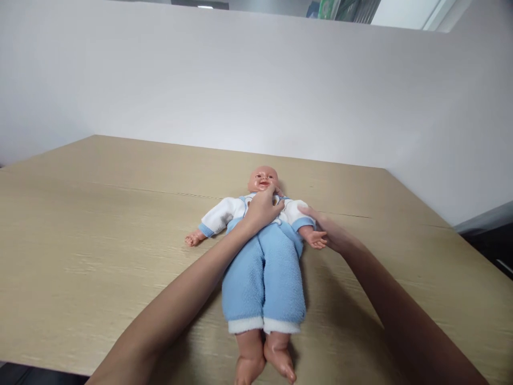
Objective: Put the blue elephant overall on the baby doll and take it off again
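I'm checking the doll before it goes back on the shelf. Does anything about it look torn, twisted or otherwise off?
Nothing stands out. The doll lies face up and straight on the table, clothes whole. The left hand rests at its chest; the right hand touches its sleeve and arm.

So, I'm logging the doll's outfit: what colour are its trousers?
Light blue trousers with white cuffs, clearest in the head view.

The doll [262, 251] lies on its back mid-table [80, 240], head toward the wall [200, 80] behind.
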The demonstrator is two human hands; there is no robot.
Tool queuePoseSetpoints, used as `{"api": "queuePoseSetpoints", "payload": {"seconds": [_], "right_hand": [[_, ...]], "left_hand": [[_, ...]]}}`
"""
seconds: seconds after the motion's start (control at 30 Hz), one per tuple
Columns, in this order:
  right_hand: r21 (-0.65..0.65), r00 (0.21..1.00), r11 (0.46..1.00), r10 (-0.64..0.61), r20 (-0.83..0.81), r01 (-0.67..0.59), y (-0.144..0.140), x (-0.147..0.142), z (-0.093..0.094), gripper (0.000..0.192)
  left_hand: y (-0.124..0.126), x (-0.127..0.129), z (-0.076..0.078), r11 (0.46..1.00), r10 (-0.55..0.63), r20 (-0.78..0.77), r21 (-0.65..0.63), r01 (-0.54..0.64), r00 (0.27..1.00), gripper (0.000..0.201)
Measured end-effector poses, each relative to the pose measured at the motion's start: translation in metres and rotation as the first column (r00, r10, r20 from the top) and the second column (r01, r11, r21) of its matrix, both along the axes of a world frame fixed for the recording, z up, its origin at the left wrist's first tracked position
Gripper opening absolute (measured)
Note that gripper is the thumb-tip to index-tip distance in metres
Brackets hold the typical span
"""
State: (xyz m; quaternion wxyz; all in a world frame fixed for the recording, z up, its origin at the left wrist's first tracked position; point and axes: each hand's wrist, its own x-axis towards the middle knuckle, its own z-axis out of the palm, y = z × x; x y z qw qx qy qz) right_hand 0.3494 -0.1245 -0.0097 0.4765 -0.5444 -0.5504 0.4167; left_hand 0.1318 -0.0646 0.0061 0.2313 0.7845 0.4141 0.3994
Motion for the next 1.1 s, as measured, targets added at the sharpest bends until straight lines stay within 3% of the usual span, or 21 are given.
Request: {"api": "queuePoseSetpoints", "payload": {"seconds": [0.13,0.2,0.3,0.4,0.6,0.67,0.73,0.8,0.83,0.9,0.97,1.03,1.1], "right_hand": [[-0.159,1.0,0.987,0.017,0.019,-0.014,-0.024,0.041,0.009,0.056],[-0.192,0.999,0.981,-0.028,0.019,0.031,-0.031,0.062,0.01,0.053],[-0.179,0.995,0.979,-0.1,0.01,0.1,-0.038,0.084,0.001,0.046],[-0.131,0.997,0.988,-0.074,0.03,0.077,-0.042,0.095,-0.011,0.05],[0.006,0.973,0.996,-0.089,0.212,0.09,-0.04,0.106,-0.025,0.059],[0.141,0.912,0.986,-0.141,0.386,0.092,-0.041,0.103,-0.023,0.055],[0.346,0.798,0.934,-0.275,0.537,0.089,-0.044,0.091,-0.018,0.05],[0.501,0.733,0.863,-0.38,0.564,0.061,-0.051,0.069,-0.01,0.045],[0.535,0.746,0.844,-0.385,0.544,0.045,-0.056,0.056,-0.007,0.042],[0.509,0.837,0.861,-0.277,0.471,-0.001,-0.065,0.028,-0.003,0.035],[0.397,0.938,0.916,-0.081,0.338,-0.064,-0.072,0.002,-0.004,0.031],[0.282,0.979,0.952,0.059,0.198,-0.115,-0.073,-0.016,-0.011,0.033],[0.223,0.987,0.966,0.101,0.128,-0.128,-0.07,-0.023,-0.018,0.033]], "left_hand": [[-0.002,-0.001,0.001,1.0,-0.018,-0.035,0.01,0.018,0.999,0.017],[-0.002,-0.001,0.001,1.0,-0.015,-0.048,0.02,0.016,0.999,0.018],[-0.001,0.0,0.0,0.999,-0.021,-0.053,0.032,0.023,0.998,0.016],[-0.003,0.001,0.002,0.999,0.01,-0.08,0.04,-0.007,0.997,0.016],[-0.017,-0.011,0.015,0.958,0.194,-0.2,0.251,-0.141,0.96,0.026],[-0.023,-0.021,0.018,0.939,0.239,-0.206,0.298,-0.172,0.949,0.026],[-0.03,-0.035,0.017,0.928,0.257,-0.174,0.32,-0.192,0.951,0.025],[-0.038,-0.05,0.013,0.928,0.247,-0.117,0.313,-0.201,0.962,0.022],[-0.042,-0.059,0.009,0.932,0.243,-0.083,0.296,-0.209,0.966,0.021],[-0.053,-0.076,-0.001,0.943,0.256,-0.016,0.226,-0.246,0.967,0.019],[-0.064,-0.094,-0.012,0.951,0.279,0.009,0.139,-0.277,0.96,0.02],[-0.073,-0.111,-0.021,0.96,0.27,-0.045,0.09,-0.265,0.962,0.023],[-0.079,-0.123,-0.028,0.972,0.229,-0.124,0.073,-0.222,0.965,0.028]]}}
